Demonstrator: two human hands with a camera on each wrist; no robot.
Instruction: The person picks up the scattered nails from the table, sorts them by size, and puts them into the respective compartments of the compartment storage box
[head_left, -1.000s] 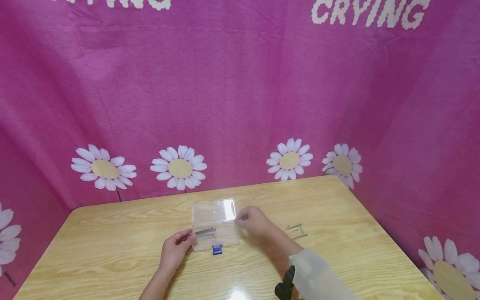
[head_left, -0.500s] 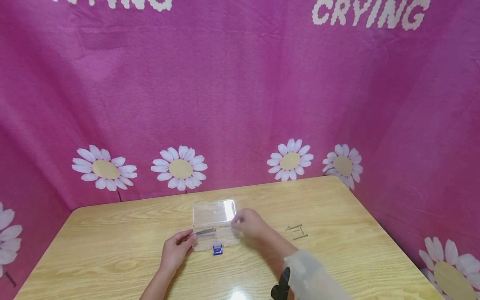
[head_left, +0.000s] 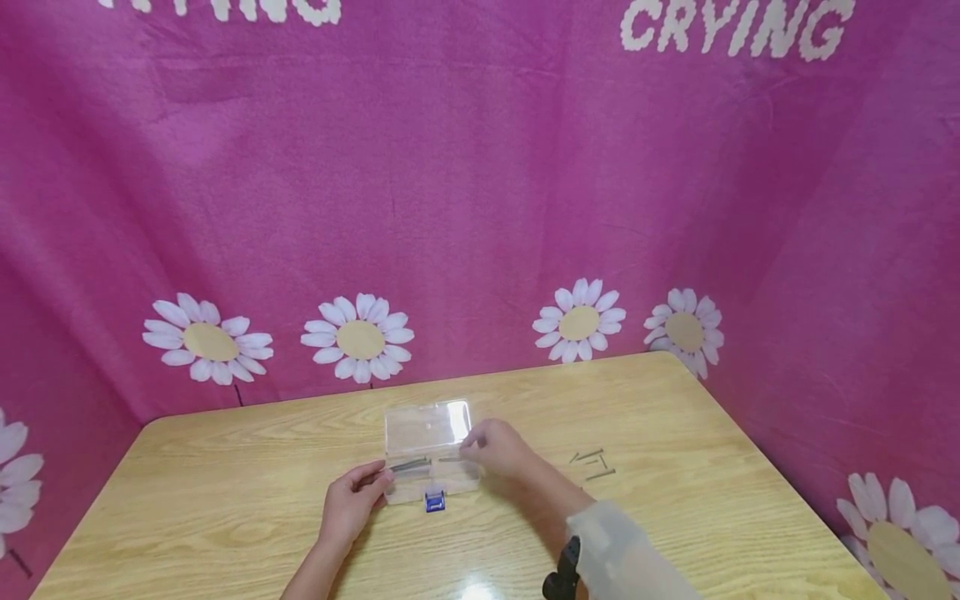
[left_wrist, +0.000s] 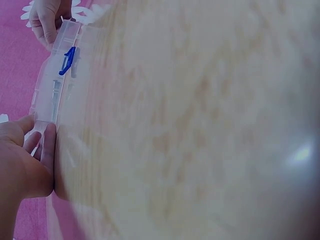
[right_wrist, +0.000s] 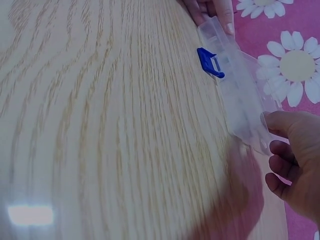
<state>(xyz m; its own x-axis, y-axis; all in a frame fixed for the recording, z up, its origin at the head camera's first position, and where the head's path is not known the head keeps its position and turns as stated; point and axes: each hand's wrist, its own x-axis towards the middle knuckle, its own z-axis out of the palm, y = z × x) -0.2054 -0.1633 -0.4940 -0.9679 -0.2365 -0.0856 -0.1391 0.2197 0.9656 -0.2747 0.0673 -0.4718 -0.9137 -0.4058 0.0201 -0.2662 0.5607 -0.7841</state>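
A clear plastic box (head_left: 406, 497) stands on the table with its lid (head_left: 416, 427) tipped back and a blue latch (head_left: 435, 502) at the front. My left hand (head_left: 349, 502) grips the box's left end, thumb over the rim. Long grey nails (head_left: 408, 464) lie in the left compartment. Over the right compartment, my right hand (head_left: 497, 447) pinches a thin nail (head_left: 448, 459) that points left from the fingertips. In the right wrist view the right hand (right_wrist: 299, 162) is close to the box's end, and the nail is hidden there.
Several loose nails (head_left: 600, 475) lie on the wooden table (head_left: 247, 500) to the right of the right forearm. A pink curtain (head_left: 465, 183) with printed daisies stands behind the table and along its sides. A black strap device (head_left: 562, 571) sits at the right wrist.
My right hand has shifted slightly left and down from the box's right edge, bringing the thin nail over the right compartment. The left hand keeps its place on the box.
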